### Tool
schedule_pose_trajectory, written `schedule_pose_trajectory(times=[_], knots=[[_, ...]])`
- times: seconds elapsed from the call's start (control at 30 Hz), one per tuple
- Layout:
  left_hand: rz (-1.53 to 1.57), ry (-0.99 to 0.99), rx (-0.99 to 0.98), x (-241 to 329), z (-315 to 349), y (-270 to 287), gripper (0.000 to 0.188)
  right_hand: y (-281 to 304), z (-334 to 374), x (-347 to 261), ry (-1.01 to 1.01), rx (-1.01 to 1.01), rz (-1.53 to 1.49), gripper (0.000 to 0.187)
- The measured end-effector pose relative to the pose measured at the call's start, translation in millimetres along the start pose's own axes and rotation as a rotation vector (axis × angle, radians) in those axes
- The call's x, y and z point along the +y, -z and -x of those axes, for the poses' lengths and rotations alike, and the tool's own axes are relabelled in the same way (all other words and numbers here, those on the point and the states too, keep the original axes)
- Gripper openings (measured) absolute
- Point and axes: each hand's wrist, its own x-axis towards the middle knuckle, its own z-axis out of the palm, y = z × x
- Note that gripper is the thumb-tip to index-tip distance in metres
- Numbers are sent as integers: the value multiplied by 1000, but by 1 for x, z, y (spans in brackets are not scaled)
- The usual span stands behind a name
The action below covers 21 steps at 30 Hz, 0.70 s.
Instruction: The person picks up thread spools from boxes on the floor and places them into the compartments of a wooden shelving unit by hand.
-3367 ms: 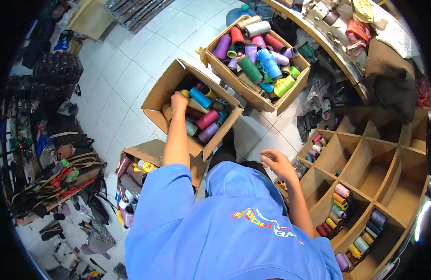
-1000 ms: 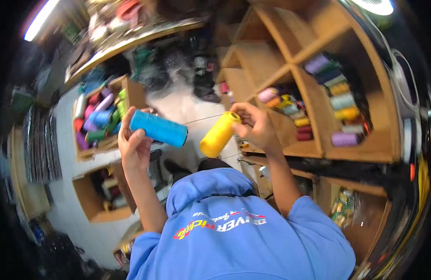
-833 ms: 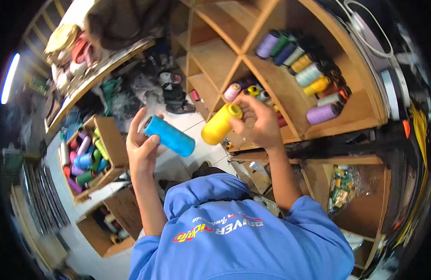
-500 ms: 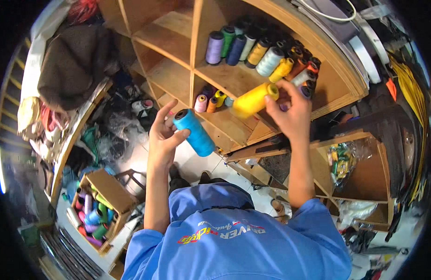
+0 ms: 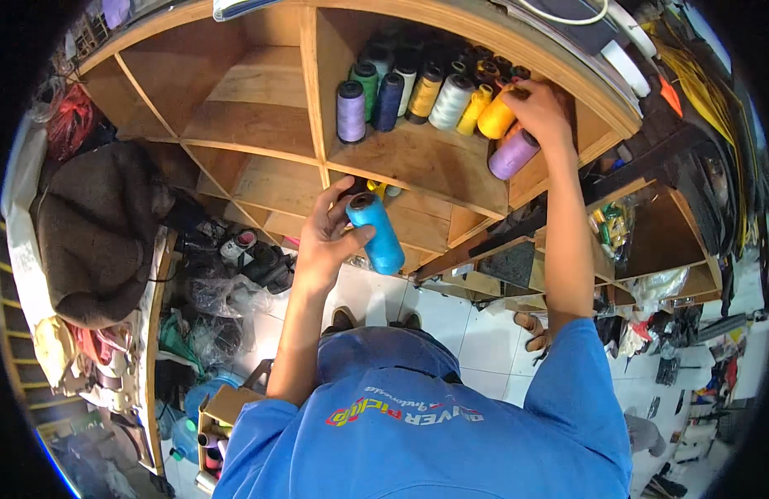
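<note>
In front of my body, my left hand [image 5: 324,241] is closed around the upper end of a bright blue thread spool [image 5: 379,239], which tilts down to the right. Inside the shelf's right compartment, my right hand [image 5: 541,116] grips a yellow thread spool [image 5: 495,119] by its end. Just below that lies a tilted light purple spool [image 5: 513,155]. A row of upright spools stands to the left: a lavender one [image 5: 351,112], a navy one [image 5: 389,102], a gold one [image 5: 424,94] and a pale blue-white one [image 5: 451,101]. More spools behind them are partly hidden.
The wooden shelf [image 5: 314,83] is split into compartments by thin dividers. A lower compartment holds a small yellow spool [image 5: 376,190], mostly behind my left hand. At left are a dark cloth [image 5: 97,233] and a cardboard box [image 5: 225,405] with spools. A second wooden cabinet [image 5: 675,241] stands at right.
My right hand has carried the yellow spool up and right into the compartment among the others. My left hand, still holding the blue spool, has shifted right. The view has moved too.
</note>
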Motion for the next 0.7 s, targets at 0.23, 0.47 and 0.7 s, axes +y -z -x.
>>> schedule_pose_trajectory(times=[0.23, 0.47, 0.7], knots=[[-24, -17, -20, 3, -11, 15, 70, -16, -17, -2, -169, -413, 112, 47], [-29, -19, -15, -4, -5, 18, 71, -23, -13, 4, -61, -354, 111, 47], [-43, -17, 9, -3, 0, 17, 71, -26, -7, 9, -10, -281, 86, 44]])
